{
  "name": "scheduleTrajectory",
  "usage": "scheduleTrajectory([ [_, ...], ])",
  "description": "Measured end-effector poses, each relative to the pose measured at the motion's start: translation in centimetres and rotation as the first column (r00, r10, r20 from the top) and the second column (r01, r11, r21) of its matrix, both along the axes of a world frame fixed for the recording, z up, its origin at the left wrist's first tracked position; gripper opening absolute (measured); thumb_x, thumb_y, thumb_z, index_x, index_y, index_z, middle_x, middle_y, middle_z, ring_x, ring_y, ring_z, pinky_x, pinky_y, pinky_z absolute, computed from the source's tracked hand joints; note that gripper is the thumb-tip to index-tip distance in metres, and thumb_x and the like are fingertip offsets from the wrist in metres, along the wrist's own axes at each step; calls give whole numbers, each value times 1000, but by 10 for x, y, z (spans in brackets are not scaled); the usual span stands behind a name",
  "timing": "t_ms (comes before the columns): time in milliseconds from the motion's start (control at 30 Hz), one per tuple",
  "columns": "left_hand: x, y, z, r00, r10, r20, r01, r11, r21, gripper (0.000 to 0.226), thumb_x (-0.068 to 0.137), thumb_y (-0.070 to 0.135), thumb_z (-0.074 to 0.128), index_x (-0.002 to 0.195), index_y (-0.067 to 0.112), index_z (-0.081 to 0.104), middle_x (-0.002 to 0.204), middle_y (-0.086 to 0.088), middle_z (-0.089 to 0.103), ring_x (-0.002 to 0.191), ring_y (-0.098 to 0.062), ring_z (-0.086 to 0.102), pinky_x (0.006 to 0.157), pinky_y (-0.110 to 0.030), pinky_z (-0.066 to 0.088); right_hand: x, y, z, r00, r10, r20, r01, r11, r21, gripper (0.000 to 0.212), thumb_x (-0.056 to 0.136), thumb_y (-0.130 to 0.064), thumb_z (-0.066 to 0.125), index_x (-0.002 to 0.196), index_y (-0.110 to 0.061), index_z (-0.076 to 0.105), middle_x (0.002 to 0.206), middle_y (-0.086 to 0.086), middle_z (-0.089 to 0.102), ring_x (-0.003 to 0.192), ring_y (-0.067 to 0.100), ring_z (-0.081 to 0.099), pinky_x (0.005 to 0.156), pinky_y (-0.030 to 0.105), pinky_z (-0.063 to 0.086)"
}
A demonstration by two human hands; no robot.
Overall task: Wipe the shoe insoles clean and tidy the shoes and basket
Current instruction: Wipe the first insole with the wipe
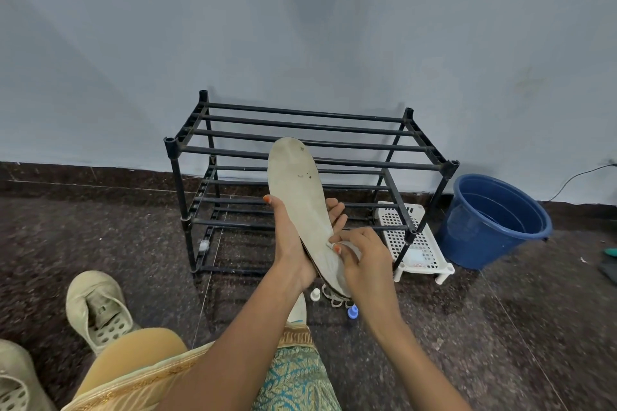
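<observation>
An insole (297,183) is held up before the rack (310,157), gripped round its middle by the left hand (292,240). A wipe (350,248) is pinched against its heel by the right hand (365,260). A shoe (96,307) is seen near left, and a basket (414,243) under the rack's right end.

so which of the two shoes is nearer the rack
The whole shoe beside the knee; the other shoe is further back, cut off at the bottom-left corner.

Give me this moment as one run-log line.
stage: wiping insole | left hand: grips insole | right hand: presses white wipe on heel end | shoe: on floor | white basket: at shoe rack's right end
</observation>
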State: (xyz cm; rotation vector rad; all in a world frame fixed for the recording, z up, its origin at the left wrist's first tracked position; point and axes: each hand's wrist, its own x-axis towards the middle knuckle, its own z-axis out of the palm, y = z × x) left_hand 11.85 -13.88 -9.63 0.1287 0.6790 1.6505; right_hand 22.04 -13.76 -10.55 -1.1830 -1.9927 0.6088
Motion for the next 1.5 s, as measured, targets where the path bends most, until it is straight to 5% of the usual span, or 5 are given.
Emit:
scheduleTrajectory([
  [667, -1, 1, -4, 999, 9, -43, -8, 999, 43, 96, 79, 80, 15, 88, 0, 66, 76, -12, 68, 66, -19, 66, 65, -26, 58, -13, -22, 12, 988, 118, -102, -131, 982, -136, 18, 82, 3, 58, 85, -11, 70, 86, -6, 56, 83, -6, 49, 71, -1, 32],
  [900, -1, 1, -5, 995, -55, -83, 60, 997, 54, 101, 77, 83, 9, 86, 1, 67, 74, -12, 65, 67, -20, 63, 66, -28, 55, -15, -10, 8, 999, 23, 24, -22, 999, -34, 18, 81, 4, 59, 88, -8, 70, 87, 2, 53, 88, 17, 52, 74, 13, 34],
  [1067, -2, 2, -7, 995, -32, -90, 37, 998, 54, 100, 77, 82, 12, 87, 0, 66, 75, -12, 66, 65, -20, 64, 63, -27, 57, -16, -18, 11, 994, 74, -79, -86, 983, -161, 19, 83, 3, 57, 87, -11, 70, 91, -2, 55, 85, 4, 50, 74, 2, 35],
  [1233, -1, 3, -6, 994, -52, -92, 56, 998, 40, 99, 78, 82, 12, 82, 0, 67, 68, -11, 65, 58, -18, 63, 57, -24, 56, -16, -24, 16, 976, 71, -207, -128, 952, -277, 25, 81, 4, 57, 76, -18, 68, 91, -1, 63, 88, 11, 57, 78, 28, 48],
  [1500, -2, 1, -7, 968, -152, -200, 157, 988, 9, 97, 82, 78, 7, 73, 6, 70, 69, -10, 63, 62, -22, 58, 65, -30, 49, -21, -14, 22, 976, 87, -202, -129, 970, -205, 18, 82, 2, 57, 81, -13, 68, 87, -3, 61, 80, -11, 50, 68, -1, 35],
])
